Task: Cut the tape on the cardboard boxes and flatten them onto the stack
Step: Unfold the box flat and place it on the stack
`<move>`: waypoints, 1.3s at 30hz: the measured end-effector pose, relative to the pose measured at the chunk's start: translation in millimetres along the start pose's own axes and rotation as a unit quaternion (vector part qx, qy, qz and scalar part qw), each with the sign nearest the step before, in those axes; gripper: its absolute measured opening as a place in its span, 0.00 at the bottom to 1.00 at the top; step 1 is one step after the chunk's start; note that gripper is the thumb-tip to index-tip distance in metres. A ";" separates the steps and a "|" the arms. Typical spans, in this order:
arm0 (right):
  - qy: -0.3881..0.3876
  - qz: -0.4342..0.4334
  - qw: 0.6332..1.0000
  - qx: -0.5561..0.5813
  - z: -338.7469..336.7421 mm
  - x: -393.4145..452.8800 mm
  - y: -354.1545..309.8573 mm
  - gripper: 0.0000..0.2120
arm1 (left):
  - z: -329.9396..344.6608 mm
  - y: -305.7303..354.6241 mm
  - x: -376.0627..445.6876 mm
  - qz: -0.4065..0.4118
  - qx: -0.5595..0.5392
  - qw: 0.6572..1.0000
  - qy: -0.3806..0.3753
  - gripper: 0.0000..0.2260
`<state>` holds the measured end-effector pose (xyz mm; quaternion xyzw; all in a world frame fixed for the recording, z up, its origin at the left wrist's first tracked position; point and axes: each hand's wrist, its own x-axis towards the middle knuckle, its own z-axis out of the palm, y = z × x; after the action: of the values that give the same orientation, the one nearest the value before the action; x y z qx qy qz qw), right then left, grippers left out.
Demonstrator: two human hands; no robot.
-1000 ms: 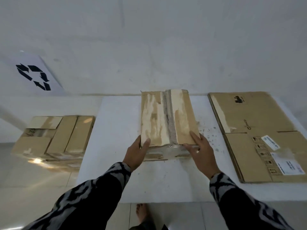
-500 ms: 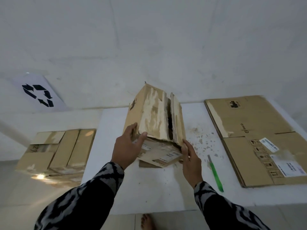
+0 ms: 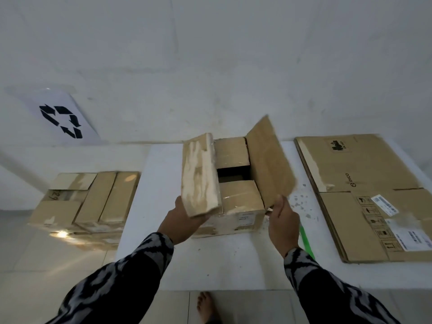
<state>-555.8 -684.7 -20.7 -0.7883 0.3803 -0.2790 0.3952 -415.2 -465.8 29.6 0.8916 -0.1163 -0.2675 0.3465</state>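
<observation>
Both hands' grip on box [image 3: 243,220] flaps.

Both arms wear long sleeves [image 3: 121,284] in black cloth with a bold pale-grey pattern of jagged, swirling patches (perhaps an animal or batik print; the dim light blurs it). The cuffs end at the wrists. The left hand [image 3: 180,224] and right hand [image 3: 284,226] are bare, without gloves. One foot [image 3: 207,307] is bare.
</observation>
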 end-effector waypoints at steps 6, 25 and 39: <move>0.008 0.266 0.951 0.155 -2.6 11.1 7.4 0.27 | 6.3 -14.9 -1.3 0.057 -0.035 0.997 0.036 0.31; -0.300 -0.100 0.941 0.121 45.4 47.6 -126.8 0.17 | -24.8 75.9 -20.9 0.261 -0.036 0.935 0.236 0.19; -0.043 0.036 0.996 -0.065 -96.4 3.2 -88.5 0.32 | 41.5 126.8 -24.8 0.357 0.166 0.917 0.060 0.16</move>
<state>-591.8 -691.7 105.0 -0.8093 0.4086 -0.2047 0.3690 -461.7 -572.1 100.1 0.8499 -0.4485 -0.0484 0.2724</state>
